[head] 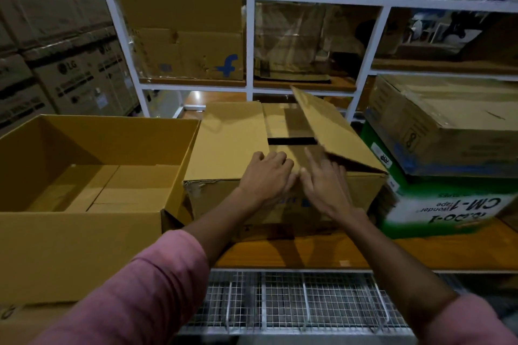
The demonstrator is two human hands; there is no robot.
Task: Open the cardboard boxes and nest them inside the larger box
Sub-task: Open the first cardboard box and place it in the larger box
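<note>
The left hand (267,173) lies flat, gripping nothing, on the closed left flap of the smaller box (238,204); the right hand (326,182), fingers extended, reaches under the raised right flap (330,126), contact blurred. The flaps' seam runs away from the person. Left of both hands stands the larger box (84,246), open upward, its near wall cut off.

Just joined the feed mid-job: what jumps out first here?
Both hands, left hand and right hand, rest on the brown cardboard box at centre, its right flap lifted. Left of it sits a large open empty cardboard box.
</note>
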